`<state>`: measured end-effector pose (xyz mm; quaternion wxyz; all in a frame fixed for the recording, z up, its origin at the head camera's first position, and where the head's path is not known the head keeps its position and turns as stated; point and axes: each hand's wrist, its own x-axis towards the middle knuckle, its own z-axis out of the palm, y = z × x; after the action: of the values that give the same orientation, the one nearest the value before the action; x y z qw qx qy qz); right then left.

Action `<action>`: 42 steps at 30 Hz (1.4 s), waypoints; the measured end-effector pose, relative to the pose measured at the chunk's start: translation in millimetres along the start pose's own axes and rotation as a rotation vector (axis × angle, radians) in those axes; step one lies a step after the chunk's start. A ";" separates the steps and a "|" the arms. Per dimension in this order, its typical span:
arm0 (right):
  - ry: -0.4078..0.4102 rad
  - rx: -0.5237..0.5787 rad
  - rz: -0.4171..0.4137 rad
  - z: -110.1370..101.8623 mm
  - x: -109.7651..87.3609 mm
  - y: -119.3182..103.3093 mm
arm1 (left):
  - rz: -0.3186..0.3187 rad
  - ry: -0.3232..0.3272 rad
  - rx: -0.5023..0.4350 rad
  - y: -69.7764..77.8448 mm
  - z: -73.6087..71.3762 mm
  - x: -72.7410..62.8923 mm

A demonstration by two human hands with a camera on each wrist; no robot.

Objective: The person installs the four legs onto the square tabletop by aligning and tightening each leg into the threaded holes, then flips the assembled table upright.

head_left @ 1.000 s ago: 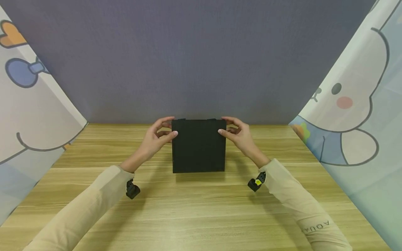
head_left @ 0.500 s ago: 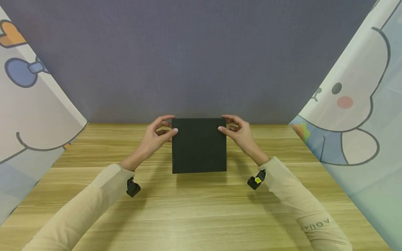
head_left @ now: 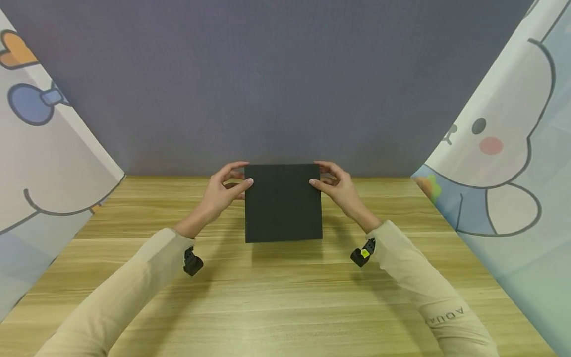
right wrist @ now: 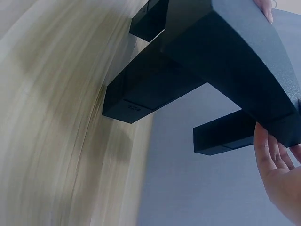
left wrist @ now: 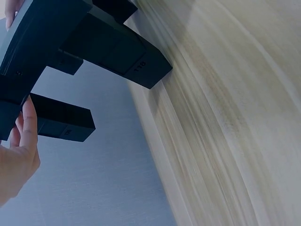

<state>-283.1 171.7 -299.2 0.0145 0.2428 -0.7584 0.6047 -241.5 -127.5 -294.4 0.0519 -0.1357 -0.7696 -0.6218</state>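
A small black table [head_left: 283,204] with a flat square top shows its top face in the head view. Its legs are hidden there. In the left wrist view a thick square leg [left wrist: 124,54] bearing small raised figures points toward the wooden surface; another leg [right wrist: 155,80] does so in the right wrist view. My left hand [head_left: 219,192] pinches the top's left side near the upper corner, thumb on the face and fingers behind the edge. On the right side my right hand [head_left: 338,192] holds the matching corner the same way.
Beneath lies a light wood-grain tabletop [head_left: 285,297], with a grey backdrop [head_left: 276,89] behind it. Cartoon-printed panels stand at the left [head_left: 49,163] and right [head_left: 495,148]. A black camera [head_left: 193,262] sits on the left wrist and another camera [head_left: 362,253] on the right.
Both hands have raised the small table slightly and tipped it, so its lower edge sits higher in view. Two leg ends that showed above its upper edge are now hidden.
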 end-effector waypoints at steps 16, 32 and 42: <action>-0.090 0.057 -0.036 -2.7 -10.1 9.2 | -0.075 0.033 -0.026 -0.2 1.0 4.8; -0.056 0.031 0.005 0.6 -6.7 8.9 | -0.126 0.015 -0.068 -5.5 0.7 -0.1; -0.056 0.063 0.026 1.9 -4.5 9.4 | -0.147 -0.038 -0.056 -9.5 2.8 -15.6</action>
<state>-282.2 173.0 -309.7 -0.0223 0.2499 -0.7423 0.6213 -229.0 -128.8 -307.9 -0.0124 -0.0918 -0.7607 -0.6425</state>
